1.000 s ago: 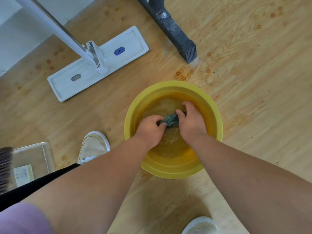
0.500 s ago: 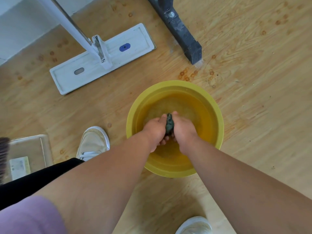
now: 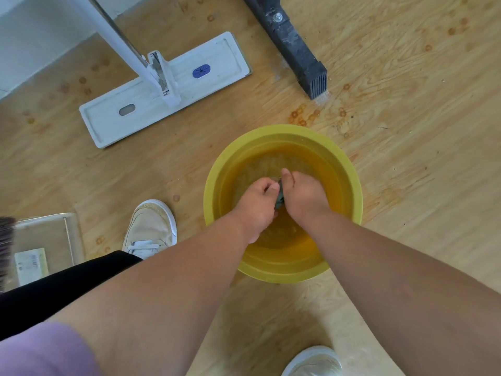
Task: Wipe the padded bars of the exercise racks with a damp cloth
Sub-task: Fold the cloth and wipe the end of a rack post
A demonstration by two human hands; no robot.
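Both hands down in the yellow basin (image 3: 214,191) on the floor: left hand (image 3: 256,206) and right hand (image 3: 305,198) pressed knuckle to knuckle, fingers curled around a small dark cloth (image 3: 279,198) bunched between them over the water. Cloth looks soft, light, sodden and likely drippy; best held as a tight wad in the fists, wrung over the basin before lifting. Basin rim rings the wrists closely; beyond it a white flat mop (image 3: 162,88) lies far left and a black rack foot (image 3: 295,47) far ahead, with bare floor to the right for rising.
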